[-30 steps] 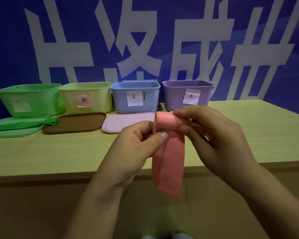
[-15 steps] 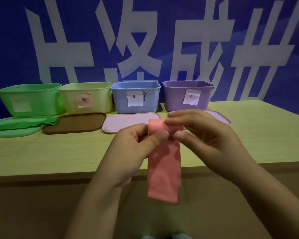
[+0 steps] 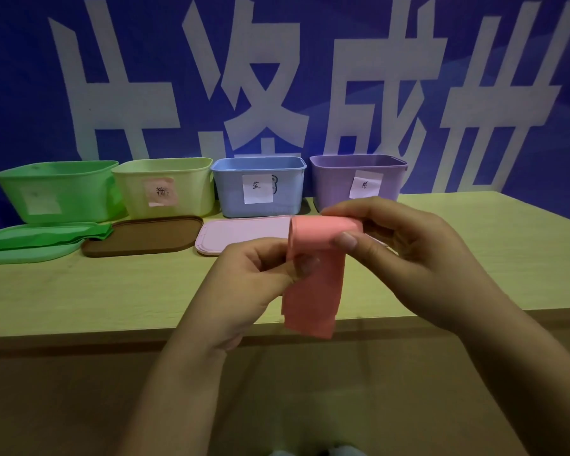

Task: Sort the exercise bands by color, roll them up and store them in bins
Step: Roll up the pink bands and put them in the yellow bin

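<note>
A pink exercise band hangs in the air over the table's front edge, its top wound into a roll. My right hand grips the roll from the right, thumb underneath and fingers on top. My left hand pinches the band's left edge just below the roll. At the back stand four open bins in a row: green, pale yellow with a pink label, blue and purple. A green band lies folded on the green lid.
Lids lie flat in front of the bins: a green lid, a brown lid and a pink lid. The wooden table ends at a front edge near my wrists. A blue banner with white characters fills the background.
The roll has grown and the hanging tail has shortened, its lower end rising toward the table edge. Both hands shifted slightly while winding the band.
</note>
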`<action>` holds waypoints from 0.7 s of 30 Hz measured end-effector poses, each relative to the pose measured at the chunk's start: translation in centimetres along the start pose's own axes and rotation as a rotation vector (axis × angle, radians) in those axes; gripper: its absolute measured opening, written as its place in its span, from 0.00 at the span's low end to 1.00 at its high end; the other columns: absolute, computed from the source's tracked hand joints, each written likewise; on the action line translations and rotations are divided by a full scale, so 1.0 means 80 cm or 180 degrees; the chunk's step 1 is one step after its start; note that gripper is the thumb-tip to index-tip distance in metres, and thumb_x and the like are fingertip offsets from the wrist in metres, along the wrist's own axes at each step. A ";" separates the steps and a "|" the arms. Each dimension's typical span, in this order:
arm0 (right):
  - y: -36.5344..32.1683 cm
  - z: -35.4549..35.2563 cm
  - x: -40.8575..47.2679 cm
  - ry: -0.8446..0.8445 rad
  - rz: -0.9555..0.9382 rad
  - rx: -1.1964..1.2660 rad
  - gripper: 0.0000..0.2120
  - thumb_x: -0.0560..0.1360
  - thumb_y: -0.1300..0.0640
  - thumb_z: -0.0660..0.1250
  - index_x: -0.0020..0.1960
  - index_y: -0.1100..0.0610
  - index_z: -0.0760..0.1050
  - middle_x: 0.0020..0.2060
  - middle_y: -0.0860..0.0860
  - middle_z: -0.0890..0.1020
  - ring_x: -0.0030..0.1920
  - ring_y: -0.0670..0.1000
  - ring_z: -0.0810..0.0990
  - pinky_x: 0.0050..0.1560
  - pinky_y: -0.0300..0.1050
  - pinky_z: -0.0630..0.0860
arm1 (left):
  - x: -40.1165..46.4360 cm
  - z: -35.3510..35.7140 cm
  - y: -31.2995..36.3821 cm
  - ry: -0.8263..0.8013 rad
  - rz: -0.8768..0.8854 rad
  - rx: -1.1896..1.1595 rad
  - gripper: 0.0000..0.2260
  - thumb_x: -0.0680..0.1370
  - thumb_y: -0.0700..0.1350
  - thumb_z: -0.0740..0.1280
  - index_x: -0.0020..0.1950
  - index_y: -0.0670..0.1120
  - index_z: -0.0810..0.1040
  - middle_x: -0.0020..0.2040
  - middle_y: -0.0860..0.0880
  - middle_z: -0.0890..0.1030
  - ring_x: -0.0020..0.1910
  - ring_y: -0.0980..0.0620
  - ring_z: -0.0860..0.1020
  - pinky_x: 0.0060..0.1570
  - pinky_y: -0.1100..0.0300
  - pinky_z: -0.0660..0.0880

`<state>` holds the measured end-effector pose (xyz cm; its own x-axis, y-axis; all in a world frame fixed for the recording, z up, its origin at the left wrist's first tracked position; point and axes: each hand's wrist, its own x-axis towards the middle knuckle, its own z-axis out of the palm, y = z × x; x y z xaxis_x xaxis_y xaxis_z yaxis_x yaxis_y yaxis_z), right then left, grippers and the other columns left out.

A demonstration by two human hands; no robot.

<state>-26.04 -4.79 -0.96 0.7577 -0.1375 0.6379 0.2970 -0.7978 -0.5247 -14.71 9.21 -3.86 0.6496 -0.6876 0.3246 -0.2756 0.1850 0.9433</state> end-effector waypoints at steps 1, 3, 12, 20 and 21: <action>0.000 0.000 0.000 0.0019 0.0008 -0.0010 0.10 0.72 0.42 0.61 0.53 0.35 0.71 0.48 0.32 0.77 0.53 0.35 0.75 0.49 0.30 0.75 | 0.000 0.002 -0.001 0.0012 -0.0030 -0.0002 0.08 0.61 0.50 0.70 0.38 0.55 0.85 0.38 0.54 0.85 0.39 0.58 0.81 0.47 0.54 0.78; 0.000 0.000 0.000 0.0095 0.0010 0.0005 0.09 0.74 0.43 0.62 0.54 0.38 0.72 0.47 0.34 0.78 0.53 0.37 0.76 0.49 0.33 0.76 | 0.000 0.008 -0.001 0.0059 -0.0049 -0.0021 0.07 0.62 0.50 0.69 0.38 0.54 0.85 0.36 0.55 0.84 0.36 0.59 0.80 0.42 0.57 0.76; 0.017 0.016 -0.005 0.0796 -0.0436 -0.0727 0.16 0.75 0.48 0.62 0.58 0.54 0.77 0.48 0.41 0.77 0.50 0.38 0.74 0.49 0.29 0.72 | 0.002 0.024 -0.005 0.0099 -0.0068 0.0077 0.14 0.65 0.53 0.68 0.48 0.50 0.83 0.43 0.51 0.85 0.45 0.52 0.83 0.49 0.52 0.79; 0.029 0.028 -0.004 0.0755 -0.0575 -0.1007 0.16 0.75 0.52 0.62 0.57 0.58 0.78 0.48 0.50 0.82 0.50 0.41 0.73 0.48 0.19 0.64 | 0.000 0.022 -0.009 0.0130 0.0068 0.0064 0.12 0.66 0.50 0.68 0.47 0.48 0.82 0.42 0.50 0.85 0.42 0.54 0.83 0.44 0.59 0.79; 0.029 0.028 -0.004 0.0696 -0.0601 -0.0997 0.16 0.74 0.51 0.61 0.57 0.58 0.77 0.48 0.50 0.82 0.51 0.41 0.73 0.49 0.19 0.65 | 0.000 0.021 -0.009 0.0127 0.0060 0.0047 0.12 0.66 0.50 0.69 0.47 0.49 0.82 0.42 0.51 0.85 0.43 0.55 0.83 0.44 0.60 0.79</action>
<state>-24.32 -5.28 -3.67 0.5559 -0.0661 0.8286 0.2025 -0.9560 -0.2121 -15.70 7.93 -4.65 0.6718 -0.6555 0.3450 -0.2981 0.1870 0.9360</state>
